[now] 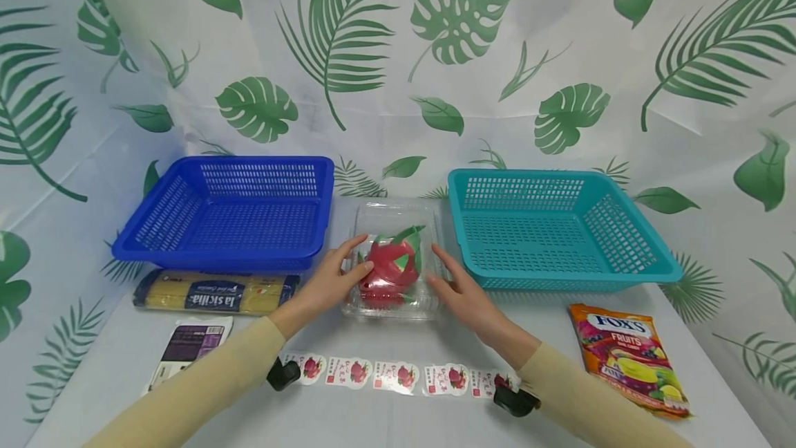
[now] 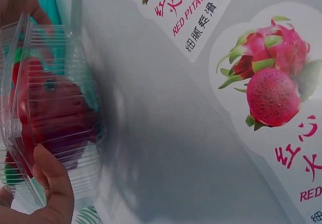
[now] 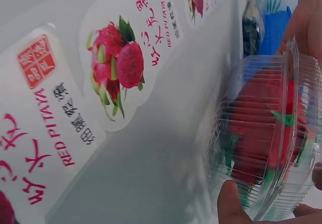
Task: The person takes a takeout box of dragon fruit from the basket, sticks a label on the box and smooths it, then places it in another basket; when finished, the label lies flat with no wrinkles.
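Head view: a clear plastic box (image 1: 392, 216), holding a red fruit (image 1: 390, 268) with green leaf tips, rests on the table (image 1: 357, 406) just below the centre of the picture. The left hand (image 1: 329, 278) grips it at 9 o'clock, thumb over the top; the right hand (image 1: 466, 299) grips it at 3 o'clock, its thumb and forefinger spread along the side. Around the box, taken as the dial's centre, a blue basket (image 1: 214, 256) lies at 10 o'clock, a teal basket (image 1: 572, 283) at 2, a pasta pack (image 1: 218, 294) at 8 to 9, a purple-and-white packet (image 1: 193, 348) at 8, partly behind the left sleeve (image 1: 205, 389), and a candy bag (image 1: 631, 361) at 4. A row of stickers (image 1: 396, 377) crosses 6 o'clock. Left wrist view: the box stands at 9 o'clock, the left thumb bent against its wall at 8; the remaining left fingers are mostly hidden. Stickers printed "RED PITAYA" spread from 12 to 4 o'clock. Right wrist view: the box lies at 3 to 4 o'clock, with the right thumb against its wall at 5 and fingertips on the opposite side. Stickers run from 8 to 12 o'clock.
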A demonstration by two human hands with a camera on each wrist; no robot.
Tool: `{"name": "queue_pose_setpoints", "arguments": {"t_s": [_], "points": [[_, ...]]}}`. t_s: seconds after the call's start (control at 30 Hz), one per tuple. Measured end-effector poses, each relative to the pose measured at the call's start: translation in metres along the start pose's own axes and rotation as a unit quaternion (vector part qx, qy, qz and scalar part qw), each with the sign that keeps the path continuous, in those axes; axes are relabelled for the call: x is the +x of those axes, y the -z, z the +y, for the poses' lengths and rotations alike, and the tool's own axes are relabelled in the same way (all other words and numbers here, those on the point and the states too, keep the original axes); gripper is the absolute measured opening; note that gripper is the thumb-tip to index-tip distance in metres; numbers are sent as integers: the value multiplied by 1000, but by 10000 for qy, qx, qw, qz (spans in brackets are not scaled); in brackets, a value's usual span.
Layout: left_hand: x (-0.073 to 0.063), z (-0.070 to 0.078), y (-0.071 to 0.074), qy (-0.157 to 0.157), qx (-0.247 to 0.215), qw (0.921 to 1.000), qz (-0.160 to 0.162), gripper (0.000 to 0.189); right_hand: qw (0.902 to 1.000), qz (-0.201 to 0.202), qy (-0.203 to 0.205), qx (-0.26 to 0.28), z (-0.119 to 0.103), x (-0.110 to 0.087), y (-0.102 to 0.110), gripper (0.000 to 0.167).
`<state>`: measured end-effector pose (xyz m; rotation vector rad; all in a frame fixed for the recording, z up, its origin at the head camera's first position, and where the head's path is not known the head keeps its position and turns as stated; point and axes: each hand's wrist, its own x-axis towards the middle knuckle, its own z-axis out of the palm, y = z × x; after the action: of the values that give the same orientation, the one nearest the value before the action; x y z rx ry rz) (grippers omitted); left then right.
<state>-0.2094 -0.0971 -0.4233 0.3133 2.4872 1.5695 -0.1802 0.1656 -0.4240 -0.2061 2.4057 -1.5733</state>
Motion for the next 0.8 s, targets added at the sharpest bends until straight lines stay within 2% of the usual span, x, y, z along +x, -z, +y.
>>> {"name": "queue_pose_setpoints", "arguments": {"t_s": [0.2,0.33,0.43,0.53,0.67,0.8], "points": [[-1,1,0,57,30,10000,28,60,10000,-31,44,57,4,-12,5,63],[-1,1,0,40,-6,10000,21,60,9997,-53,253,-26,9,-24,10,63],[-1,2,1,64,-22,10000,16,60,9989,-27,360,-283,14,-36,14,64],[-2,2,1,84,-24,10000,9,60,9980,45,248,-584,17,-49,19,62],[-2,2,1,68,-26,10000,4,60,9948,167,253,-977,25,-66,26,49],[-3,2,0,73,-23,10000,2,60,9887,211,579,-1369,34,-82,35,37]]}}
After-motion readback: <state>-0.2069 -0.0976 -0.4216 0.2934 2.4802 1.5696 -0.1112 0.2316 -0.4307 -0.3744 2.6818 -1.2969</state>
